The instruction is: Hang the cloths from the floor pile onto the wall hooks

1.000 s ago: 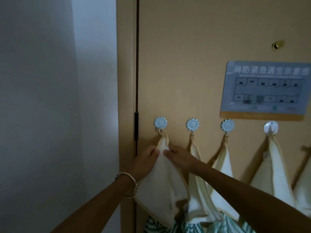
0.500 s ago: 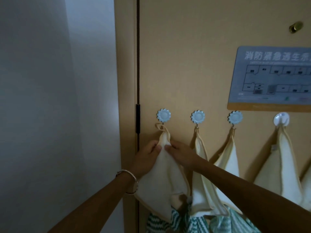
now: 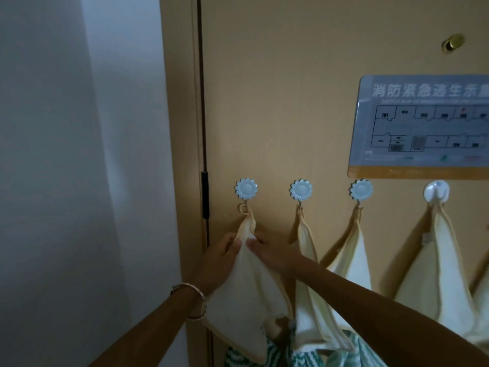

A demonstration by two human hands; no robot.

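Four hooks run in a row across a tan door [image 3: 291,102], and you are working at the leftmost hook [image 3: 246,189], a pale flower shape. Your left hand [image 3: 221,260] and right hand [image 3: 272,254] meet just below it, fingers [image 3: 254,242] curled and pinching the gathered top corner of a cream cloth [image 3: 246,300], which hangs down between your forearms. The cloth's small loop [image 3: 244,207] sits right under the flower, at the hook's prong; whether it is truly caught there is too small to tell. This looks like the hanging step for this cloth, close to done. The next move likely calls for easing your pinch slowly and checking that the loop bears the weight before you let go. The three other hooks [image 3: 300,189] to the right each already carry a hung cloth [image 3: 352,260]. The floor pile is out of view, so how many cloths remain is unknown. A green striped fabric [image 3: 307,358] at the bottom edge is cut off, and an evacuation sign [image 3: 423,123] runs off the right side.
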